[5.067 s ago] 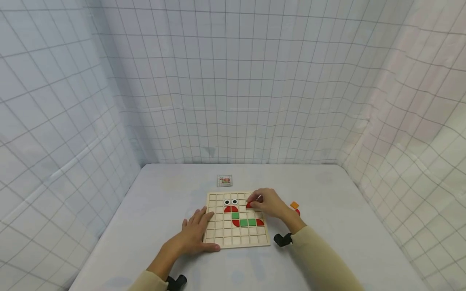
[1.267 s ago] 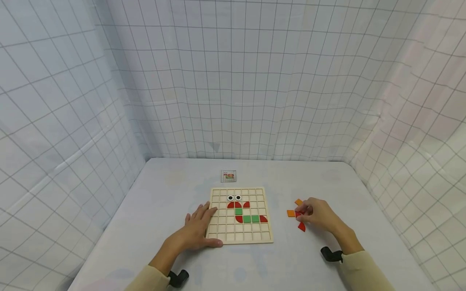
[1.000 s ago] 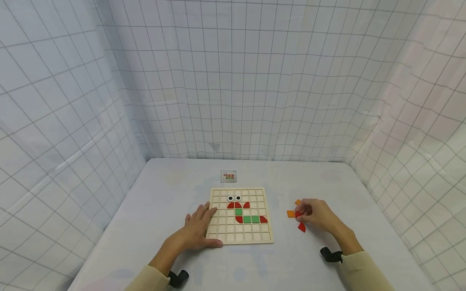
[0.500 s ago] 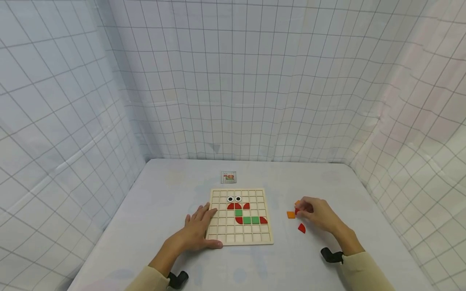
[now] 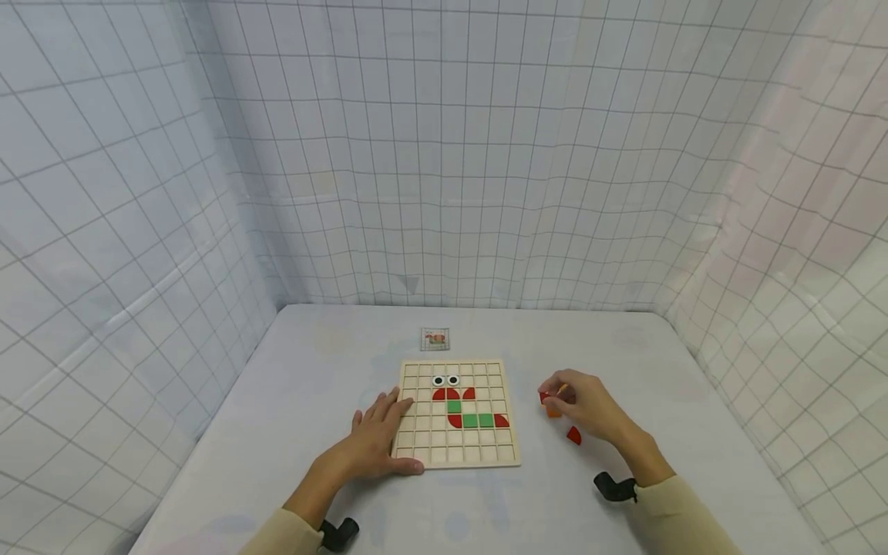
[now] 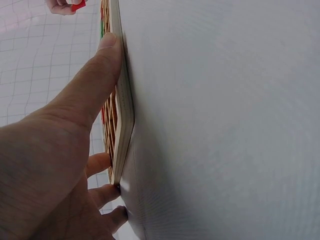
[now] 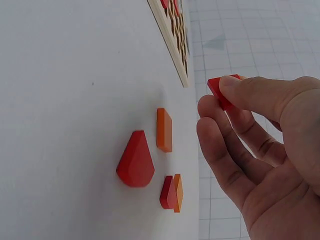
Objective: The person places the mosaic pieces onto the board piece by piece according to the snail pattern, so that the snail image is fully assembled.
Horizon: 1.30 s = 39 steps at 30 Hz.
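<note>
The left hand (image 5: 371, 441) lies on the left side of a pale wooden grid board (image 5: 472, 465), fingers spread on its side and thumb along the near edge. Off the board's right side, the right hand (image 5: 586, 405) pinches a small red piece (image 7: 220, 90) between thumb and fingers, held above the table. An orange square tile (image 7: 168, 131) and a red quarter-circle tile (image 7: 136, 162) lie below that hand. Behind them are another red tile (image 7: 167, 192) and an orange one (image 7: 178, 194). On the board sit two eye tiles (image 5: 445, 381), green squares (image 5: 479, 420) and several red quarter-circles.
A small picture card (image 5: 435, 339) lies beyond the board on the white table (image 5: 333, 339). Grid-patterned white curtains (image 5: 458, 193) stand behind and on both sides. A black wrist camera mount (image 5: 615, 487) sits on the right wrist.
The right hand set a red tile on the board's upper right, then went to the loose tiles. It has since lifted a red piece and moved left. The left hand stays put.
</note>
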Available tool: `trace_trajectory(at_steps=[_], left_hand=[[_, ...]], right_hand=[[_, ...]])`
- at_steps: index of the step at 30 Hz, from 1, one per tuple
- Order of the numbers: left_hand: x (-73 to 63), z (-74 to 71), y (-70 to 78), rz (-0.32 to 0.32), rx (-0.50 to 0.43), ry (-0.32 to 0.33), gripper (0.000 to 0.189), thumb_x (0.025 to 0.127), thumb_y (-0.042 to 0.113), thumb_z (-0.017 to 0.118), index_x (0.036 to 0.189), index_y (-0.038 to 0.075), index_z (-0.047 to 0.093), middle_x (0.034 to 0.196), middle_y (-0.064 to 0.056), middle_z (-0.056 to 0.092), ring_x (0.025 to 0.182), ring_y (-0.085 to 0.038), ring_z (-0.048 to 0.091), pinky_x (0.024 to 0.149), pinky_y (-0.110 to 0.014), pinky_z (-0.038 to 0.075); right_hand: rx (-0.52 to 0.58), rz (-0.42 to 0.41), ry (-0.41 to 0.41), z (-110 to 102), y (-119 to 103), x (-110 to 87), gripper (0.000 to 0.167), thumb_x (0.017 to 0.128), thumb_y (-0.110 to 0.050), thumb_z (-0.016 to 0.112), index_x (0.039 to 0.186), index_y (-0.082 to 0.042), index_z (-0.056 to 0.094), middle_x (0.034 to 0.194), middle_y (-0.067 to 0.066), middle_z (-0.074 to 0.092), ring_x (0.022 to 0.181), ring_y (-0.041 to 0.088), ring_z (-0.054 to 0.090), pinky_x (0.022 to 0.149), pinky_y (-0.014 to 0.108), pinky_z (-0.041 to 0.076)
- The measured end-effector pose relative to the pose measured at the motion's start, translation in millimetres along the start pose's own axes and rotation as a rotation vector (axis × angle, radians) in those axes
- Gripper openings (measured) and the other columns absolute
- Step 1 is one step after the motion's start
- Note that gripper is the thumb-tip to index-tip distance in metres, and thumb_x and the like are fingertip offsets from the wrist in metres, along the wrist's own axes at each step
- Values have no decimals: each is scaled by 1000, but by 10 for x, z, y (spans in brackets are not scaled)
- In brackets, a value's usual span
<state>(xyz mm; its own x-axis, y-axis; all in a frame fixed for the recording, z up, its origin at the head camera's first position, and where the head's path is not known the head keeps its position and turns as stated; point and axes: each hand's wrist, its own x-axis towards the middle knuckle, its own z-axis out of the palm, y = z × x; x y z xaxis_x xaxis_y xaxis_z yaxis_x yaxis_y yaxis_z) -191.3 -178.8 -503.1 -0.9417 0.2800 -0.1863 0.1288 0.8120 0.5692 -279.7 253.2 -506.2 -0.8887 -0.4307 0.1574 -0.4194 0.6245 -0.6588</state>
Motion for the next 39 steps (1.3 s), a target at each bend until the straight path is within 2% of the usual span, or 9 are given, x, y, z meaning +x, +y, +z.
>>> trace_trajectory(at_steps=[7, 11, 15, 23, 28, 35, 39], left_hand=[[-9, -4, 8, -4, -7, 4, 122, 88, 52, 103, 180, 9, 37, 194, -27, 19, 181, -57, 17, 138, -89, 13], [-2, 0, 1, -4, -4, 6, 122, 87, 52, 103, 181, 10, 37, 194, -26, 19, 181, -56, 17, 138, -89, 13], [3, 4, -8, -1, -7, 8, 122, 87, 52, 103, 181, 10, 37, 195, -26, 18, 181, -56, 17, 138, -89, 12], [-4, 7, -20, 13, -4, 11, 122, 88, 52, 103, 180, 8, 37, 194, -27, 19, 180, -57, 18, 137, -90, 13], [-8, 4, -10, 6, -6, 7, 122, 88, 52, 103, 181, 9, 36, 194, -26, 18, 180, -57, 17, 137, -90, 12], [-3, 1, -5, 3, -8, 3, 123, 88, 53, 103, 181, 10, 36, 195, -26, 18, 181, -57, 16, 138, -89, 12], [-3, 2, -7, 1, -7, 3, 123, 88, 53, 103, 181, 10, 36, 195, -26, 18, 181, -56, 16, 138, -89, 11]], right_hand=[[56, -67, -9, 122, -108, 77, 12, 105, -7, 86, 116, -11, 84, 113, 4, 85, 87, 18, 82, 74, 24, 66], [33, -100, -10, 186, -167, 107, 12, 105, -7, 87, 116, -13, 86, 114, 2, 86, 89, 10, 79, 78, 23, 66], [25, -106, -22, 241, -221, 125, 13, 106, -8, 86, 117, -15, 87, 115, -1, 85, 94, 4, 78, 85, 23, 67], [64, -103, -69, 345, -291, 167, 16, 109, -11, 83, 123, -18, 88, 116, -6, 85, 103, 5, 81, 93, 23, 67], [57, -134, -79, 396, -347, 196, 16, 108, -11, 84, 123, -16, 89, 115, -5, 86, 103, 7, 80, 94, 24, 67], [88, -115, -98, 483, -473, 255, 16, 107, -8, 85, 121, -13, 89, 117, -1, 88, 104, 10, 83, 95, 20, 66], [83, -111, -91, 582, -525, 305, 15, 105, -5, 86, 118, -13, 89, 115, -1, 88, 101, 7, 82, 93, 18, 66]])
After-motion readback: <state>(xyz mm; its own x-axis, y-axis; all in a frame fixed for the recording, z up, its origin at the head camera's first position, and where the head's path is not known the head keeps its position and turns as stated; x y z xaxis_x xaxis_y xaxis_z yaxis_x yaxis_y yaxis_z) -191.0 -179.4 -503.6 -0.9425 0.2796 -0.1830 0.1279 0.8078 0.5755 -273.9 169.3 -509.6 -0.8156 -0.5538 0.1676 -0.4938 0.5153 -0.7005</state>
